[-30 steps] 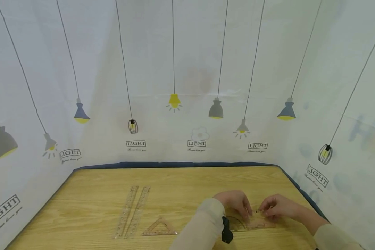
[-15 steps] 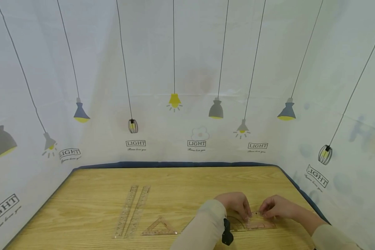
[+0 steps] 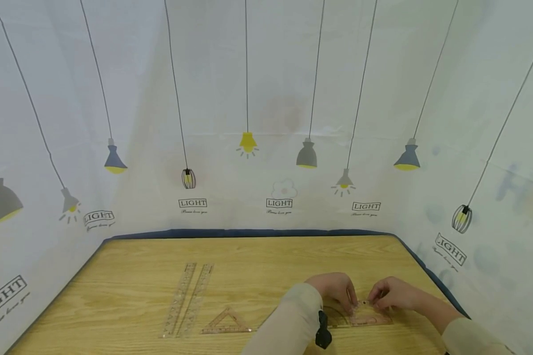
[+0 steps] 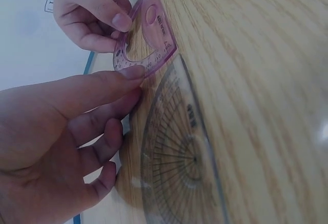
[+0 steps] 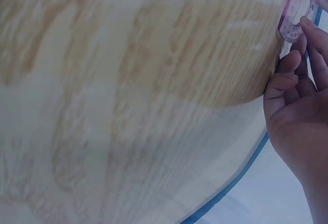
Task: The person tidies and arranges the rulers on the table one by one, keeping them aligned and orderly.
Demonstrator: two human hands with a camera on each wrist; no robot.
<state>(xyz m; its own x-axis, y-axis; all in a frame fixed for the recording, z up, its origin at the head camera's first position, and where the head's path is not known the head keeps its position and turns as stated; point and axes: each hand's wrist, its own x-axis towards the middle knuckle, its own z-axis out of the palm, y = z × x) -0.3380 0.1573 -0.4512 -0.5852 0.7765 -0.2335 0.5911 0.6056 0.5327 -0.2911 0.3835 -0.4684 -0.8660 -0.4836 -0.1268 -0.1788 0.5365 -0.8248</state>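
Note:
A pink see-through protractor (image 4: 160,44) is held between both hands at the right of the table. My left hand (image 3: 335,287) pinches its left side between thumb and fingers. At the opposite side, the thumb and fingers of my right hand (image 3: 395,294) pinch it too, hiding part of its rim. Its straight edge faces the front in the head view. Right beside it lies a clear protractor (image 4: 177,155) with dark radial lines, its corner close to the pink one. My left sleeve covers part of the clear protractor in the head view.
Two clear rulers (image 3: 179,301) lie side by side on the wooden table (image 3: 266,256), left of centre. A pinkish triangular set square (image 3: 226,330) lies between them and my left sleeve. White cloth (image 3: 266,98) printed with lamps encloses the back and sides.
Over the last second both hands and the pink protractor have shifted very slightly toward the table's front. The rulers, set square and clear protractor stay in place.

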